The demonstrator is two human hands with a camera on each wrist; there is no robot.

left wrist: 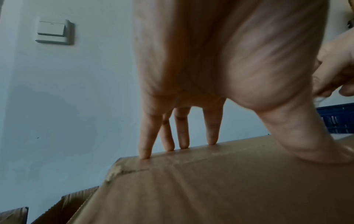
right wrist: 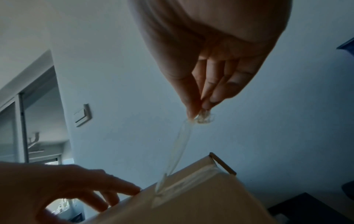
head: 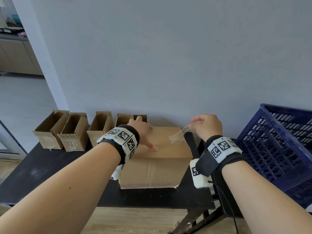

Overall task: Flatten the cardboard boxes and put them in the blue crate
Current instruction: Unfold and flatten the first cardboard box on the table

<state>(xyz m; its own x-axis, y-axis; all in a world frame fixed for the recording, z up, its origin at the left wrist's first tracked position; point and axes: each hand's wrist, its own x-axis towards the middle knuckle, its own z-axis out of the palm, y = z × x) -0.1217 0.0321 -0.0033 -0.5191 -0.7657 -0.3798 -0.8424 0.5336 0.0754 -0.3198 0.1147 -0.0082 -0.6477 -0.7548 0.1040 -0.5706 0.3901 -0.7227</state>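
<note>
Closed cardboard box [head: 157, 159] is sitting on the black table [head: 50, 174], near its right end and close to the near edge, top face up and flaps shut. Left hand [head: 143, 130] is lying flat on the box top, fingers [left wrist: 182, 133] straight and spread, tips pressing at the far edge of the top, thumb bearing down nearer the middle; it is gripping nothing. Right hand [head: 206, 126] is hovering above the far right corner of the box, thumb and fingertips [right wrist: 207, 100] pinching the free end of a strip of clear tape [right wrist: 178, 153]. The tape is stretching taut from the pinch down to the box top, where its lower end is still sticking along the centre seam; the loose part is twisting into a narrow ribbon. Four smaller open boxes [head: 70, 132] are standing in a row along the far edge of the table to the left, open tops up, the rightmost one partly hidden behind the left hand. Blue crate [head: 278, 149] is standing to the right of the table, beyond its end, tilted, well apart from the closed box; its inside is not fully visible. A light switch [left wrist: 54, 31] is showing on the wall behind
</note>
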